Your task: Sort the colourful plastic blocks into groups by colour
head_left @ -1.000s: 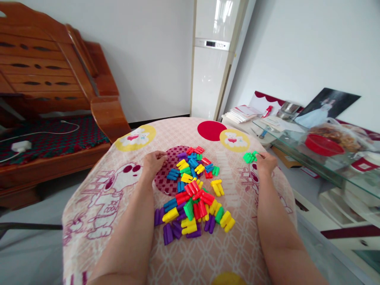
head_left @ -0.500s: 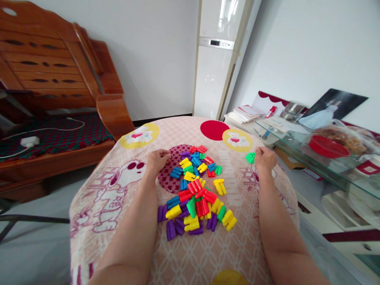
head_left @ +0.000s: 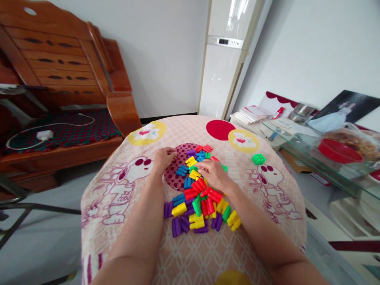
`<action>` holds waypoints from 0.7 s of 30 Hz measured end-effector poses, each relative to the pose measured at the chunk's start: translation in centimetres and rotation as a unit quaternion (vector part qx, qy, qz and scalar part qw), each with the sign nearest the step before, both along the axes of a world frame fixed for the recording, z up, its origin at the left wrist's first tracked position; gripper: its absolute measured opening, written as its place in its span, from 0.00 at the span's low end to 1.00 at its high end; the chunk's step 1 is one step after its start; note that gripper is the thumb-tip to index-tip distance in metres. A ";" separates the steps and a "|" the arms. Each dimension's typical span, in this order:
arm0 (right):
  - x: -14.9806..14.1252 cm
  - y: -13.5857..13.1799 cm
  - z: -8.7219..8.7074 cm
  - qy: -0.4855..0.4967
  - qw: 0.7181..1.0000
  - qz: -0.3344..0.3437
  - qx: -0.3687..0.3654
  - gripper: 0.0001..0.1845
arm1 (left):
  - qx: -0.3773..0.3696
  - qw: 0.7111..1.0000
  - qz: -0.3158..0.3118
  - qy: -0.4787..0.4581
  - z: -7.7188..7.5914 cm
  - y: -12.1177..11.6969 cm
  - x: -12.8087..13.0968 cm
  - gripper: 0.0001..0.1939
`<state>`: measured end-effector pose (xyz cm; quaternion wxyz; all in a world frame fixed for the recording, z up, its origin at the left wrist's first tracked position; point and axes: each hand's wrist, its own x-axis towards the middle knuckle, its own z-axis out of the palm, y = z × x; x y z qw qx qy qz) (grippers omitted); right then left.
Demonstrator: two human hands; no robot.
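- Right hand (head_left: 215, 174): over far part of block pile, fingers bent, tips at a green block (head_left: 193, 168). Can't tell if it's gripping; hand covers the pieces beneath.
- Left hand (head_left: 164, 159): at left edge of the maroon checked circle (head_left: 175, 178), thumb and fingers drawn together. Contents, if any, hidden; can't call its grip.
- Block pile (head_left: 198, 186): mid-table between forearms, red/yellow/blue/green/purple. Pieces overlap, so count and joints are unclear.
- Red piece (head_left: 215, 158) and second green piece (head_left: 225, 168) only peek out past right hand.
- Green cluster (head_left: 259, 159): well apart from pile, right side of tablecloth (head_left: 190, 253). Its build is too small to read.
- Forearms and near tablecloth edge cut off by frame bottom; wooden bench (head_left: 59, 59) cropped at left.
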<state>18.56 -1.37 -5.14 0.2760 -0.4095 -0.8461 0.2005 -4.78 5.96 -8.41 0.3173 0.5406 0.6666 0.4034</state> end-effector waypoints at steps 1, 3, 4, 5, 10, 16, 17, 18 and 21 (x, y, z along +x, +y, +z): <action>-0.3 0.2 -0.3 -0.016 0.999 -0.004 0.046 0.17 | 0.000 1.000 -0.001 0.001 0.0 0.0 0.0 0.09; -0.7 0.4 -0.6 -0.070 0.991 0.009 0.110 0.19 | 0.002 1.000 -0.002 0.004 0.1 0.0 0.1 0.09; -0.7 0.5 -0.6 -0.103 0.987 0.017 0.125 0.19 | 0.002 1.000 -0.002 0.006 0.2 -0.1 0.1 0.09; -0.7 0.5 -0.6 -0.135 0.982 0.020 0.130 0.18 | 0.002 1.000 -0.001 0.008 0.2 -0.1 0.1 0.09; -0.3 -0.1 0.3 -0.199 0.973 -0.001 0.115 0.14 | 0.003 1.000 -0.006 0.010 -0.2 0.2 -0.1 0.09; 1.4 0.3 1.5 -0.103 0.990 -0.087 0.046 0.09 | 0.008 1.000 -0.008 -0.014 -0.8 0.6 -0.4 0.10; 2.3 0.7 1.9 -0.075 0.991 -0.110 0.035 0.08 | 0.008 1.000 -0.009 -0.015 -0.8 0.6 -0.4 0.10; 3.4 1.1 2.2 -0.048 0.989 -0.136 0.026 0.07 | 0.007 1.000 -0.009 -0.015 -0.7 0.5 -0.4 0.10; 7.9 2.5 3.2 -0.001 0.971 -0.237 0.034 0.07 | 0.005 1.000 -0.009 -0.016 -0.5 0.4 -0.3 0.09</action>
